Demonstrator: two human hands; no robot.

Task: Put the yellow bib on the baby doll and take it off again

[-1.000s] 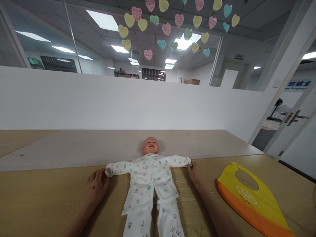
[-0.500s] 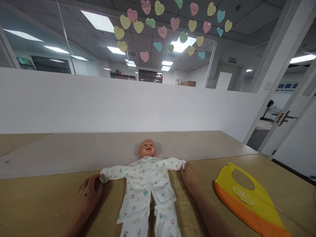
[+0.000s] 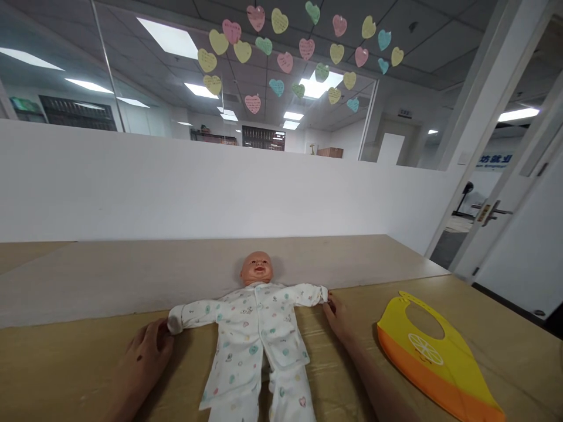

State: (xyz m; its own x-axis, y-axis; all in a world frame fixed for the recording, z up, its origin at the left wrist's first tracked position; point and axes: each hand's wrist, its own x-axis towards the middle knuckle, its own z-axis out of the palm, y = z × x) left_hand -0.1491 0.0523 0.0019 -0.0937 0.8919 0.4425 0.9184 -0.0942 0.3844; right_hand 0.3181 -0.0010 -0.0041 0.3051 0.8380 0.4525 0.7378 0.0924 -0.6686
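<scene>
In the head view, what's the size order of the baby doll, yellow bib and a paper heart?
1. Baby doll, largest.
2. Yellow bib, though camera nearness may flatter it.
3. Paper heart, smallest, but farther away.

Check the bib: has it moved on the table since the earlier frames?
No. The yellow-and-orange bib sits just as before against the table's board seam; only the camera view shifted.

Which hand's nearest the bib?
The right hand, at the sleeve cuff beside the yellow-and-orange bib. The left hand is at the other cuff, across the baby doll.
</scene>
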